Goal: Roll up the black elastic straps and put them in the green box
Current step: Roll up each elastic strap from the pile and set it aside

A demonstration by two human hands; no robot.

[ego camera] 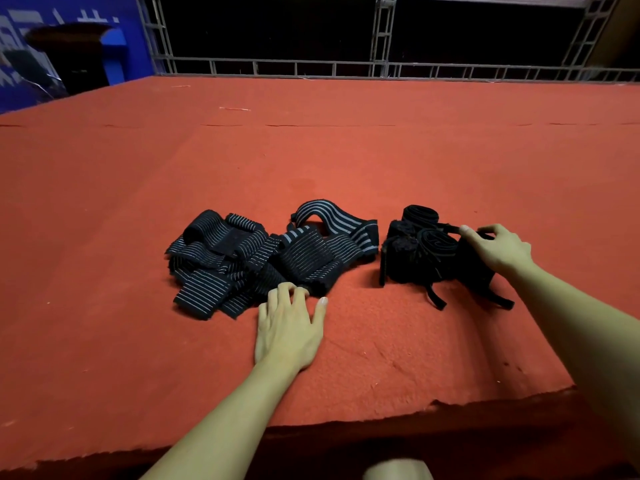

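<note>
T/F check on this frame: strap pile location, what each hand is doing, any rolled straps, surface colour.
1. The loose striped straps lie in a pile on the red felt surface. True.
2. The right hand rests flat on the felt, touching nothing. False: its fingers grip the top of the dark container holding the rolls.
3. Rolled black straps sit to the right of the loose pile. True.
4. The left hand holds a strap lifted in the air. False: it is down at the near edge of the pile, fingertips touching it.
5. All straps are already rolled. False: many lie unrolled.
</note>
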